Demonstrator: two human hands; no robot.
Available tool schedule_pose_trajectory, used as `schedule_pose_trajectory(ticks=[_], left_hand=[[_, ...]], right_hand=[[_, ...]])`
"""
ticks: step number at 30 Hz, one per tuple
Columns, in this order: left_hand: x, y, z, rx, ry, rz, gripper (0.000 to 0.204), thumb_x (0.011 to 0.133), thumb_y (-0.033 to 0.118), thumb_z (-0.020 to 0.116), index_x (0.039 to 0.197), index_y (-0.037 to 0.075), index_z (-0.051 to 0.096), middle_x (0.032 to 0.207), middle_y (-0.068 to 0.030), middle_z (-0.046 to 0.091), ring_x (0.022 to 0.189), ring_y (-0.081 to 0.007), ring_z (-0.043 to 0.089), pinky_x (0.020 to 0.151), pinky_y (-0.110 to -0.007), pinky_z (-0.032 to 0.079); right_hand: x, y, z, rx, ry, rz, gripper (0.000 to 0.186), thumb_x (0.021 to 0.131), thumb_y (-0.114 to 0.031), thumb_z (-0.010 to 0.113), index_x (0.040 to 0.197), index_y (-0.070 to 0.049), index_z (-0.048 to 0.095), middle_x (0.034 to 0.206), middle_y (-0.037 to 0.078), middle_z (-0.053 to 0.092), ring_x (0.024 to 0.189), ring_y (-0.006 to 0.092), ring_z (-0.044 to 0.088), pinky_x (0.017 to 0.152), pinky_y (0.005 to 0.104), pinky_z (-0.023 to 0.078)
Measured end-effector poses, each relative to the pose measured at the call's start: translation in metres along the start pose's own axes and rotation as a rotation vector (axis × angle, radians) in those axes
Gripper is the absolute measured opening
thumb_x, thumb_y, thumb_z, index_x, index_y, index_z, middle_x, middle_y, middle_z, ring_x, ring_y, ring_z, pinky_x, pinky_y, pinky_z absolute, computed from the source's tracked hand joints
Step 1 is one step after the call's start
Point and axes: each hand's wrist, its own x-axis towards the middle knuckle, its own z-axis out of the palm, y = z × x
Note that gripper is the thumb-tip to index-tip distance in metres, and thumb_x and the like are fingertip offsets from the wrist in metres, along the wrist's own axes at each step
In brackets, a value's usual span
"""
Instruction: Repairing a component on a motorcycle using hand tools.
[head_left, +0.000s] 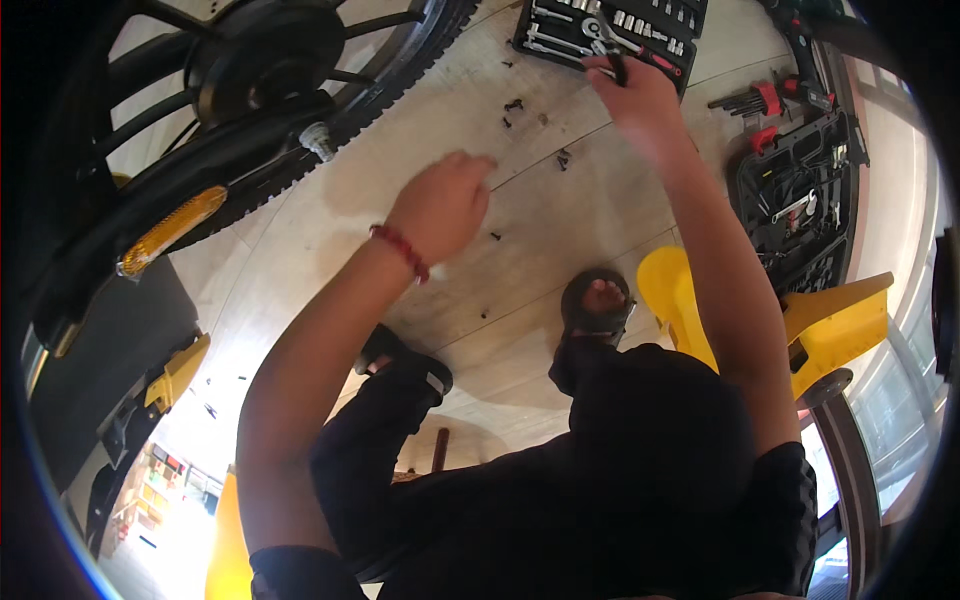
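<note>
My right hand (pixel 640 105) reaches to the near edge of an open black socket set case (pixel 522 38), its fingers closed round a short black tool (pixel 618 70) whose kind I cannot make out. Just beyond it in the case lies a ratchet wrench (pixel 597 30) with a red-and-black handle. Rows of silver sockets (pixel 640 25) fill the case. My left hand (pixel 440 205), a red beaded bracelet at the wrist, hovers over the floor between the wheel and some loose screws (pixel 563 160). Its fingers curl inward, slightly blurred; whatever they may hold is hidden.
A black spoked wheel (pixel 265 60) with a knobby tire, an axle bolt (pixel 318 140) and an amber reflector (pixel 175 230) stand at left. More screws (pixel 513 105) dot the wooden floor. On the right are a hex key set (pixel 765 98), another tool case (pixel 800 190) and yellow panels (pixel 840 320).
</note>
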Motion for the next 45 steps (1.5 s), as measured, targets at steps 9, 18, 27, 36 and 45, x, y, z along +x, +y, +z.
schedule_pose_trajectory(ticks=[9, 18, 27, 36, 45], left_hand=[[0.093, -0.040, 0.022, 0.062, 0.426, -0.056, 0.023, 0.090, 0.011, 0.056, 0.109, 0.003, 0.066, 0.105, -0.0190, 0.065, 0.100, -0.0357, 0.062, 0.087, -0.043, 0.050], [0.132, -0.039, 0.022, 0.113, 0.439, -0.082, 0.031, 0.093, 0.014, 0.049, 0.121, 0.013, 0.062, 0.121, -0.0156, 0.060, 0.106, -0.0367, 0.062, 0.089, -0.045, 0.052], [0.165, -0.028, 0.016, 0.359, 0.278, -0.132, 0.024, 0.090, 0.007, 0.048, 0.110, 0.006, 0.060, 0.119, -0.0187, 0.060, 0.105, -0.0384, 0.063, 0.088, -0.048, 0.052], [0.142, -0.042, 0.019, 0.134, 0.482, -0.005, 0.015, 0.087, 0.015, 0.056, 0.095, 0.003, 0.060, 0.101, -0.0184, 0.064, 0.093, -0.0391, 0.063, 0.080, -0.047, 0.052], [0.151, -0.059, 0.022, 0.387, 0.470, 0.390, 0.008, 0.080, 0.008, 0.060, 0.087, 0.006, 0.059, 0.093, -0.0120, 0.064, 0.091, -0.0329, 0.063, 0.076, -0.044, 0.054]], right_hand=[[0.034, 0.024, 0.044, -0.616, 0.014, -0.225, 0.029, 0.085, -0.026, 0.068, 0.110, -0.013, 0.061, 0.104, 0.008, 0.067, 0.090, 0.0318, 0.066, 0.073, 0.0426, 0.053], [0.059, 0.051, 0.021, -0.634, 0.183, -0.235, 0.026, 0.083, -0.021, 0.068, 0.107, -0.013, 0.060, 0.100, 0.008, 0.067, 0.093, 0.0309, 0.066, 0.075, 0.0410, 0.054], [0.054, 0.043, 0.006, -0.459, 0.200, -0.220, 0.024, 0.084, -0.021, 0.069, 0.104, -0.008, 0.064, 0.097, 0.011, 0.067, 0.079, 0.0294, 0.066, 0.071, 0.0398, 0.051], [0.047, 0.014, -0.012, -0.190, 0.286, -0.031, 0.016, 0.083, -0.017, 0.069, 0.091, -0.003, 0.066, 0.087, 0.019, 0.067, 0.085, 0.0381, 0.065, 0.073, 0.0442, 0.050], [0.037, 0.010, -0.007, -0.158, 0.270, -0.089, 0.016, 0.079, -0.016, 0.069, 0.089, -0.004, 0.066, 0.084, 0.019, 0.067, 0.083, 0.0385, 0.065, 0.070, 0.0443, 0.051]])
